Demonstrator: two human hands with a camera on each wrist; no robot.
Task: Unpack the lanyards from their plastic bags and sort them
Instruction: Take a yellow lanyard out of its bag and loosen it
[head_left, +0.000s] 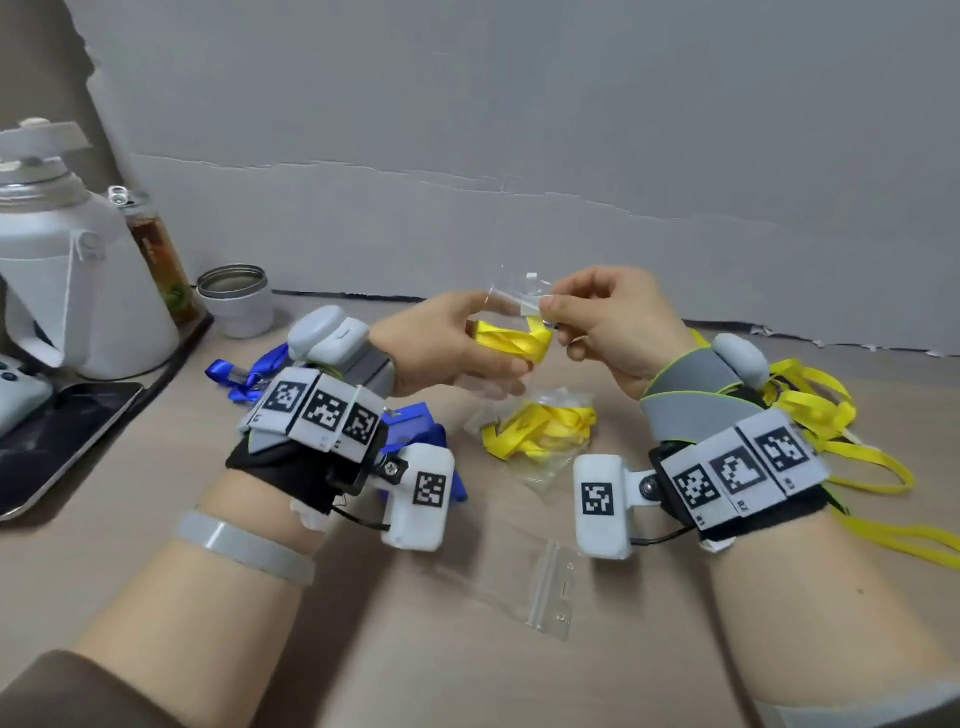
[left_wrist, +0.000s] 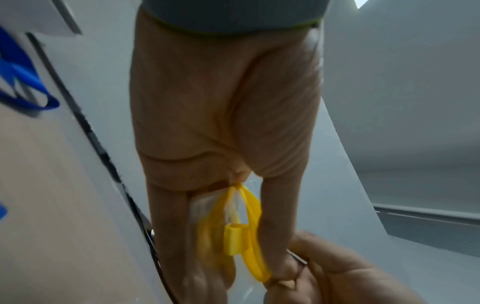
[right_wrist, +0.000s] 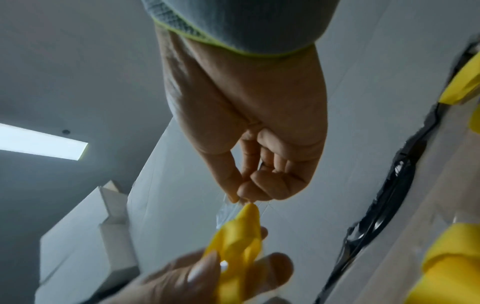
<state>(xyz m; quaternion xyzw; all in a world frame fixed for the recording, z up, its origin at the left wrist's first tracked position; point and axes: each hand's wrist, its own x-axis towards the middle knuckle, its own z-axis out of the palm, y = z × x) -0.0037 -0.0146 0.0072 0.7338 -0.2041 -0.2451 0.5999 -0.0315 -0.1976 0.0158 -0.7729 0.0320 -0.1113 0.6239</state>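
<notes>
The left hand is gripping a bagged yellow lanyard above the tabletop, while the right hand is pinching the bag mouth (unpacking is under way). Next, the lanyard probably needs drawing out toward the loose yellow pile, right of the bag.

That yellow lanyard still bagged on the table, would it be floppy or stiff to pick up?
Probably floppy: the bagged yellow lanyard lies in loose crumpled loops. Likely light, being thin ribbon. Its clear plastic bag looks glossy, so it may slip in a grip.
</notes>
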